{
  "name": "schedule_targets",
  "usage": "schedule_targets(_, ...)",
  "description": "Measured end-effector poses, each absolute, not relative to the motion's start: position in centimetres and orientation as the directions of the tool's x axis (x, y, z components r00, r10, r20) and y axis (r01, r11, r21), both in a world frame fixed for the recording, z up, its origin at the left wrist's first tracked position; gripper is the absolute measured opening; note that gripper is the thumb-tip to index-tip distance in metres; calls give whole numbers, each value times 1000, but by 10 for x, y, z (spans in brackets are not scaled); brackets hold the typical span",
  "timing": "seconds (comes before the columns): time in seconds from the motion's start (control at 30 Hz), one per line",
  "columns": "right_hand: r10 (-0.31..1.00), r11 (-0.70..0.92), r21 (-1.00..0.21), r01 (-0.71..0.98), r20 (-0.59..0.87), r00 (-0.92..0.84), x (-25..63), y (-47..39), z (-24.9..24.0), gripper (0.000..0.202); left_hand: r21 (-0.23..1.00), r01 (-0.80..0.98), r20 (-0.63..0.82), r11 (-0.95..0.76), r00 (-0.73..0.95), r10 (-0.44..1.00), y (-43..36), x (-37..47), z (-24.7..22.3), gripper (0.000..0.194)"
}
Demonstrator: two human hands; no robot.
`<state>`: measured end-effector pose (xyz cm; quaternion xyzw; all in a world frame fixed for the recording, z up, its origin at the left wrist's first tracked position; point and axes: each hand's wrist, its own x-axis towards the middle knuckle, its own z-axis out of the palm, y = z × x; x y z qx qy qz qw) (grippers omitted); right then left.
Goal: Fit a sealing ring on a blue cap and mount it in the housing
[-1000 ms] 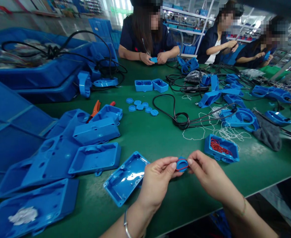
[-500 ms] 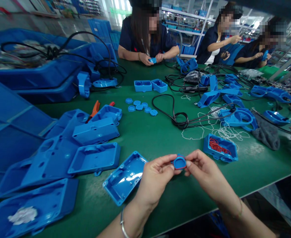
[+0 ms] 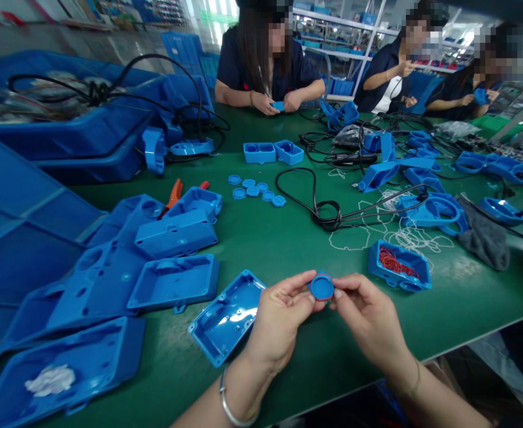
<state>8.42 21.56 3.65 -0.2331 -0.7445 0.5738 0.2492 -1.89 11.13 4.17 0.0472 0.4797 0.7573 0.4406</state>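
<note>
Between my two hands I hold a small round blue plastic cap (image 3: 322,286) above the green table, its hollow side facing me. A thin red rubber ring (image 3: 328,298) shows along its edge. My left hand (image 3: 283,315) pinches the cap's left side with thumb and fingers. Thumb and fingertips of my right hand (image 3: 366,312) press on its right side. To the right sits a blue box (image 3: 375,270) with a heap of red rings (image 3: 397,264) in it. An open blue box (image 3: 214,333) lies by my left wrist. Several similar caps (image 3: 252,191) are farther off.
Blue housings (image 3: 172,282) crowd the left side, with orange-handled pliers (image 3: 175,193) among them. A black cable (image 3: 328,217) and white cords (image 3: 408,235) lie ahead. A grey cloth (image 3: 484,238) is at right. Across the table (image 3: 279,238) people (image 3: 268,77) handle blue parts.
The cap has tilted so that its round face turns more toward me, and both hands still grip it. The red ring shows mostly at its lower right edge. The view has shifted slightly.
</note>
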Motion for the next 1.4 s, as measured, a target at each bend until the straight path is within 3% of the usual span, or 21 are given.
schedule_targets(0.1, 602, 293, -956, 7, 178, -778, 84, 211, 34, 15, 758, -632, -359, -163, -612, 704, 111, -18, 40, 38)
schedule_targets(0.3, 640, 137, -983, -118, 179, -747, 78, 204, 28, 18, 764, -624, -357, -166, -623, 696, 111, -16, 39, 38)
schedule_targets(0.57, 587, 130, -982, -138, 188, -787, 79, 211, 24, 19, 711, -676, -356, -192, -582, 731, 110, -20, 43, 34)
schedule_targets(0.7, 571, 83, -984, -157, 176, -802, 82, 213, 25, 24, 686, -689, -271, -234, -541, 796, 107, -20, 41, 30)
schedule_targets(0.8, 571, 46, -987, -155, 154, -806, 85, 216, 28, 31, 731, -640, -212, -234, -540, 814, 106, -19, 39, 29)
schedule_targets(1.03, 512, 278, -960, -17, 164, -843, 98, 224, 39, 22, 881, -426, -90, -206, -579, 811, 102, -21, 47, 22)
schedule_targets(1.17, 565, 410, -910, 53, 208, -799, 112, 226, 36, 14, 953, -281, -60, -115, -544, 837, 96, -10, 54, 18)
schedule_targets(1.3, 552, 215, -976, -42, 157, -819, 126, 226, 23, 21, 967, -234, -52, -101, -570, 820, 89, 5, 59, 21)
schedule_targets(1.4, 464, 61, -993, -101, 118, -878, 131, 221, 12, 25, 985, -124, 21, -121, -611, 792, 78, 15, 61, 20)
